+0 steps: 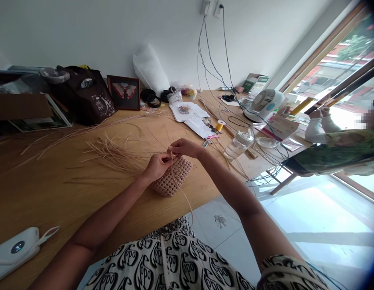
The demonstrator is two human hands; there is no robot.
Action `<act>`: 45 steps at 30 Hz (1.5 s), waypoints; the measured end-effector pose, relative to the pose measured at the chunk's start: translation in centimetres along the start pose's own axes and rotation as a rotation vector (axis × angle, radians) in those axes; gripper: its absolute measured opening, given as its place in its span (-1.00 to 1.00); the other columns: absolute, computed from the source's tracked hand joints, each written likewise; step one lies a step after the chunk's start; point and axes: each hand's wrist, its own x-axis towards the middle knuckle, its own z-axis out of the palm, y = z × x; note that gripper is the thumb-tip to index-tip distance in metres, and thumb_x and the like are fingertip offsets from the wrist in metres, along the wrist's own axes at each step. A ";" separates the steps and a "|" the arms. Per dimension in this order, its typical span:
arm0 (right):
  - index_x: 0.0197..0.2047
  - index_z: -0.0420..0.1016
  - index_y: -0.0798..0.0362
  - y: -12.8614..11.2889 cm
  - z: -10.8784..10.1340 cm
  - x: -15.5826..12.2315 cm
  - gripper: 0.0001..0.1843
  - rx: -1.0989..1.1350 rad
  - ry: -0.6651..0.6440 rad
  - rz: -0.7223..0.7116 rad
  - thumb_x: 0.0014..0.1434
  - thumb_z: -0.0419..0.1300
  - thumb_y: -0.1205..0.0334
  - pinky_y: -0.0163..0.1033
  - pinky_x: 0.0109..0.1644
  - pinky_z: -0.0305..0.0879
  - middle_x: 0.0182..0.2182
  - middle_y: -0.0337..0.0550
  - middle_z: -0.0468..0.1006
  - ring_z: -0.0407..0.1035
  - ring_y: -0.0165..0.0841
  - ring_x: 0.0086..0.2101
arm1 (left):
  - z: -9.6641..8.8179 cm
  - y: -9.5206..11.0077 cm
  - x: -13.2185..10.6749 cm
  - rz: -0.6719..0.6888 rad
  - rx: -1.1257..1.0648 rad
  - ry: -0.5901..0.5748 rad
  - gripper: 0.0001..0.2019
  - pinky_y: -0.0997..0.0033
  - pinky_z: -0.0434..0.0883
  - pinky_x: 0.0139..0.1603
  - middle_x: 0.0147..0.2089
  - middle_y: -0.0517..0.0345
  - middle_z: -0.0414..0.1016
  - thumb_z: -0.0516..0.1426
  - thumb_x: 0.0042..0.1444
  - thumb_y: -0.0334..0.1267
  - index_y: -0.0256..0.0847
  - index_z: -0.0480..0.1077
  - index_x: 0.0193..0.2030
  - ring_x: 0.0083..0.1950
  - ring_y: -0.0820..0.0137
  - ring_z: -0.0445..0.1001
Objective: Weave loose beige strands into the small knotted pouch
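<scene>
A woven basket-like piece in pinkish tan strands rests on the wooden table near its front edge. At its top edge my left hand is closed in a pinch on a pale weaving strand. One end of that strand hangs down across the woven side and past the table edge. Just right of it, my right hand is closed too, fingertips together at the same rim. What its fingertips hold is too small to make out. Loose strands fan out to the left over the table.
A white power bank lies at the front left. Along the wall stand a dark bag and a framed picture. To the right are papers, yellow thread, a glass jar, a fan and hanging cables. Another person sits at far right.
</scene>
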 end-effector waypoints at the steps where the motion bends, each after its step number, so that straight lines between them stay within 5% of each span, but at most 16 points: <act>1: -0.40 0.49 0.19 -0.2 -0.1 0.1 -0.67 0.064 -0.039 0.018 0.04 0.18 0.04 -0.42 -0.49 0.12 -0.62 -0.33 0.32 0.16 -0.56 -0.56 | 0.0 0.0 -0.1 -0.004 0.004 -0.001 -0.87 0.44 0.31 -0.29 -0.39 0.10 0.50 0.14 -0.04 -0.27 -0.30 0.46 -0.42 -0.35 0.41 0.40; 5: -0.44 0.43 0.18 -0.2 0.1 0.3 -0.74 0.292 -0.054 0.071 -0.10 0.29 0.13 -0.43 -0.52 0.10 -0.59 -0.30 0.37 0.17 -0.58 -0.58 | 0.2 0.0 0.0 -0.051 -0.046 0.018 -0.85 0.44 0.32 -0.30 -0.36 0.09 0.52 0.16 -0.07 -0.24 -0.28 0.47 -0.39 -0.36 0.40 0.41; 11: -0.49 0.30 0.12 1.6 1.0 -0.2 -0.65 0.554 0.321 0.016 -0.15 0.30 0.04 -0.42 -0.52 0.08 -0.57 -0.30 0.36 0.15 -0.58 -0.59 | 0.4 -1.0 0.8 -0.275 -0.321 0.153 -0.81 0.48 0.27 -0.39 -0.50 0.20 0.44 0.24 -0.23 -0.21 -0.29 0.43 -0.48 -0.46 0.49 0.33; 15: -0.42 0.39 0.15 1.2 1.8 -0.9 -0.73 0.169 0.403 -0.166 -0.04 0.23 0.08 -0.42 -0.52 0.04 -0.56 -0.29 0.37 0.14 -0.56 -0.56 | 0.7 -1.5 0.9 -0.388 -0.410 0.157 -0.79 0.48 0.27 -0.41 -0.50 0.20 0.44 0.26 -0.27 -0.21 -0.29 0.44 -0.47 -0.47 0.50 0.33; 19: -0.44 0.42 0.15 -1.0 2.1 -0.1 -0.87 -0.197 0.320 -0.241 0.01 0.17 0.24 -0.43 -0.52 0.02 -0.60 -0.33 0.33 0.12 -0.56 -0.57 | 1.0 -1.2 0.5 -0.269 -0.267 0.143 -0.89 0.49 0.28 -0.36 -0.48 0.21 0.45 0.20 -0.19 -0.30 -0.28 0.45 -0.47 -0.44 0.50 0.34; 21: -0.36 0.44 0.16 -1.4 1.6 0.9 -0.88 -0.212 0.304 -0.151 -0.02 0.19 0.29 -0.44 -0.52 0.03 -0.58 -0.32 0.37 0.14 -0.57 -0.57 | 1.0 -0.9 0.3 -0.196 -0.189 0.120 -0.92 0.49 0.29 -0.35 -0.48 0.21 0.45 0.18 -0.15 -0.31 -0.27 0.45 -0.48 -0.43 0.49 0.34; 26: 0.14 0.23 0.04 0.8 0.3 1.6 -0.33 -0.209 0.301 0.135 -0.10 0.22 0.38 -0.44 -0.53 0.04 -0.56 -0.35 0.44 0.21 -0.53 -0.59 | 1.0 -0.9 0.3 -0.188 -0.228 0.122 -0.90 0.47 0.30 -0.32 -0.44 0.19 0.48 0.20 -0.16 -0.30 -0.27 0.47 -0.46 -0.39 0.46 0.37; 32: -0.35 0.54 0.12 1.1 1.6 -2.6 -0.81 -0.612 0.339 0.018 0.04 0.09 0.35 -0.40 -0.43 0.05 -0.51 -0.22 0.49 0.27 -0.49 -0.51 | 1.1 -1.6 0.6 -0.359 -0.422 0.153 -0.86 0.51 0.25 -0.44 -0.52 0.24 0.42 0.24 -0.22 -0.28 -0.30 0.43 -0.48 -0.50 0.54 0.30; 35: -0.33 0.53 0.11 -0.2 2.8 -4.3 -0.83 -0.758 0.345 -0.036 0.09 0.10 0.35 -0.38 -0.37 0.06 -0.41 -0.15 0.52 0.32 -0.45 -0.42 | 1.2 -1.6 0.7 -0.369 -0.455 0.180 -0.79 0.54 0.23 -0.47 -0.55 0.29 0.39 0.24 -0.23 -0.32 -0.30 0.41 -0.37 -0.54 0.57 0.28; 38: -0.30 0.51 0.08 -1.0 4.0 -5.1 -0.83 -0.836 0.345 0.069 0.14 0.08 0.28 -0.35 -0.40 0.02 -0.42 -0.13 0.54 0.35 -0.40 -0.41 | 1.2 -1.5 0.8 -0.349 -0.454 0.157 -0.72 0.55 0.22 -0.48 -0.58 0.33 0.37 0.22 -0.24 -0.37 -0.30 0.41 -0.28 -0.56 0.58 0.26; 45: -0.31 0.48 0.03 -0.1 5.8 -6.3 -0.77 -0.857 0.364 0.207 0.18 0.01 0.18 -0.32 -0.44 -0.03 -0.46 -0.13 0.55 0.40 -0.34 -0.43 | 0.9 -1.2 0.8 -0.319 -0.404 0.072 -0.84 0.50 0.29 -0.35 -0.43 0.17 0.50 0.19 -0.21 -0.34 -0.32 0.48 -0.41 -0.44 0.52 0.36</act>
